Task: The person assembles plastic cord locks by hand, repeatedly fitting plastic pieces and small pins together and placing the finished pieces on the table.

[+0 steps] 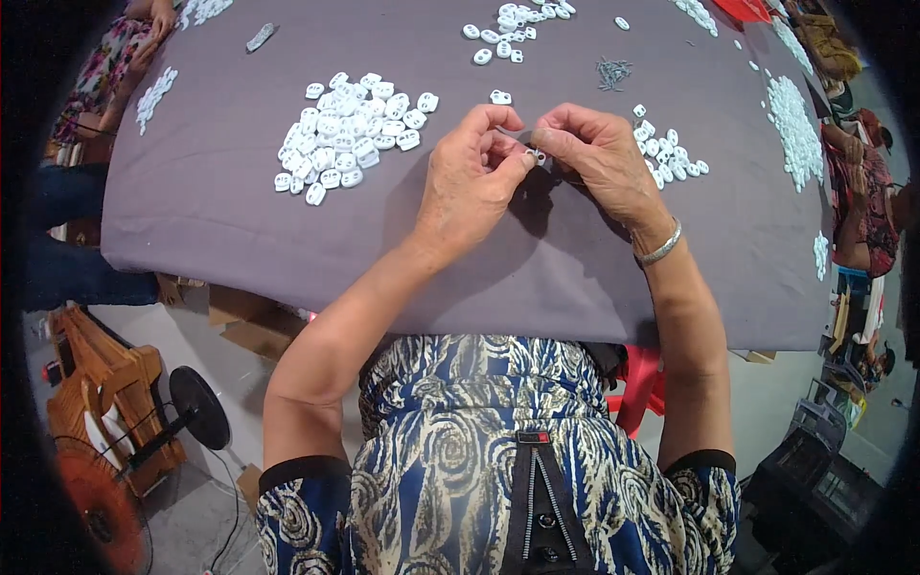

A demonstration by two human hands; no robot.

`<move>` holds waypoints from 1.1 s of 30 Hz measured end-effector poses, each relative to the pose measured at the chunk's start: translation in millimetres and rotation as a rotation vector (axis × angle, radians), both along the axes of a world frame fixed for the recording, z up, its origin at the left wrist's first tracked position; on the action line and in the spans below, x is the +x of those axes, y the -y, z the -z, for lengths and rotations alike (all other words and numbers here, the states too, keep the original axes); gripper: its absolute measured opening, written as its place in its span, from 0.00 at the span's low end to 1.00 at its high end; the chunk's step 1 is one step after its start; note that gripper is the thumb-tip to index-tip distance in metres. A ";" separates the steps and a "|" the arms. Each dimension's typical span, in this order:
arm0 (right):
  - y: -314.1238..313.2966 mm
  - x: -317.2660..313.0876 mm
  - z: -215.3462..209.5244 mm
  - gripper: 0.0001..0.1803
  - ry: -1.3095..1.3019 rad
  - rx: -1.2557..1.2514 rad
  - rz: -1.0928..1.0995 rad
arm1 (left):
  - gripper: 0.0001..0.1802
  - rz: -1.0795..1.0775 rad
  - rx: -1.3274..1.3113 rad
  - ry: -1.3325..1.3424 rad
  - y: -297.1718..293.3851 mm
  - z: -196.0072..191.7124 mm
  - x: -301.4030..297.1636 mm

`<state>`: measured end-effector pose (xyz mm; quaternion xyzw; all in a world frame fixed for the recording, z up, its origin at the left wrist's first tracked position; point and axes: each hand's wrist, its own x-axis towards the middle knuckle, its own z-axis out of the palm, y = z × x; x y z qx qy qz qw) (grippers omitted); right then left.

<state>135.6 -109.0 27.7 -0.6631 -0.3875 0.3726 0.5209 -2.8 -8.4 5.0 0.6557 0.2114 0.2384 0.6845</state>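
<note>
Over the middle of the table, my left hand (471,172) pinches a small white cord lock (535,154) between thumb and fingers. Close against it is my right hand (599,158), its thumb and forefinger pressed together above the piece; what they hold, if anything, is too small to make out. Just beyond my fingers lies a single white two-holed piece (500,98). To the left spreads a heap of white cord locks (335,134). Beside my right hand are loose smaller white pieces (671,153), and farther off sits a little pile of thin grey springs (613,74).
A grey cloth covers the table (230,220). More white pieces (508,31) lie at the far side, with another heap (793,134) at the right edge. Other people's hands (149,34) show at the far left and right. A black fan-like disc (199,407) stands lower left.
</note>
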 end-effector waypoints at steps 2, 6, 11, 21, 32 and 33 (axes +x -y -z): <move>0.2 0.0 1.6 0.11 0.000 0.001 0.000 | 0.13 -0.012 -0.005 0.015 0.1 0.4 0.3; -0.5 -1.6 -1.1 0.11 0.029 -0.013 -0.015 | 0.14 0.001 0.004 -0.006 -0.8 0.7 -1.0; -0.5 -0.1 2.5 0.10 0.099 0.014 -0.026 | 0.15 0.007 -0.006 -0.006 1.6 3.4 0.4; -7.5 -5.0 16.2 0.14 0.326 0.071 0.068 | 0.12 -0.057 -0.085 0.075 4.7 1.4 1.0; 3.4 21.1 -3.2 0.07 0.292 0.187 0.184 | 0.14 -0.022 -0.070 0.003 2.6 -3.2 3.0; 9.2 26.4 -16.6 0.07 0.288 0.177 0.231 | 0.15 -0.001 -0.020 -0.033 1.7 -3.4 1.9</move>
